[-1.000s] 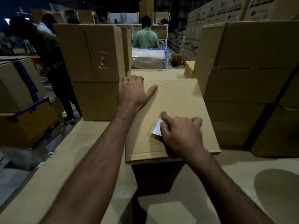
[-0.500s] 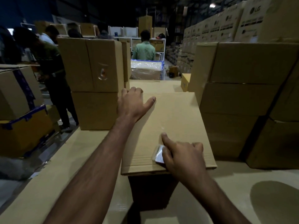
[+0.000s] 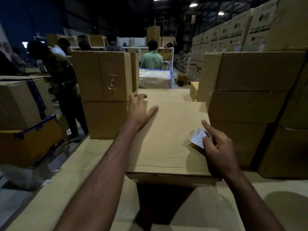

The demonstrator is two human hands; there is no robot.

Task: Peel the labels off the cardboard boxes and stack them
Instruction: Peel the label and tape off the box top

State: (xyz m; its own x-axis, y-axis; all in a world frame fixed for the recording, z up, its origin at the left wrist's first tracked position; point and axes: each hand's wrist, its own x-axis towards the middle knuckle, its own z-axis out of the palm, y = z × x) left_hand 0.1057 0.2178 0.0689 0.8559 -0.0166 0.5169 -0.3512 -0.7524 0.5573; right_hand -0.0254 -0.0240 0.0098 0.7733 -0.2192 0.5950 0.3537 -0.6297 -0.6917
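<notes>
A brown cardboard box (image 3: 168, 139) lies in front of me on a cardboard-covered work surface (image 3: 55, 189). My left hand (image 3: 139, 110) rests flat on the box's far left corner, fingers spread. My right hand (image 3: 216, 147) pinches a small white printed label (image 3: 197, 138) between thumb and fingers, with the index finger pointing out. The label is lifted off the box near its right side.
A two-high stack of boxes (image 3: 103, 90) stands at the left, a larger stack (image 3: 250, 105) close at the right. A person in dark clothes (image 3: 63, 84) bends over at the left, another in a green shirt (image 3: 152, 60) stands beyond. Taped boxes (image 3: 21, 117) sit far left.
My right hand has pulled the label free and moved it right and up, away from the box's near middle. My left hand stays on the far corner. The view has tilted up.
</notes>
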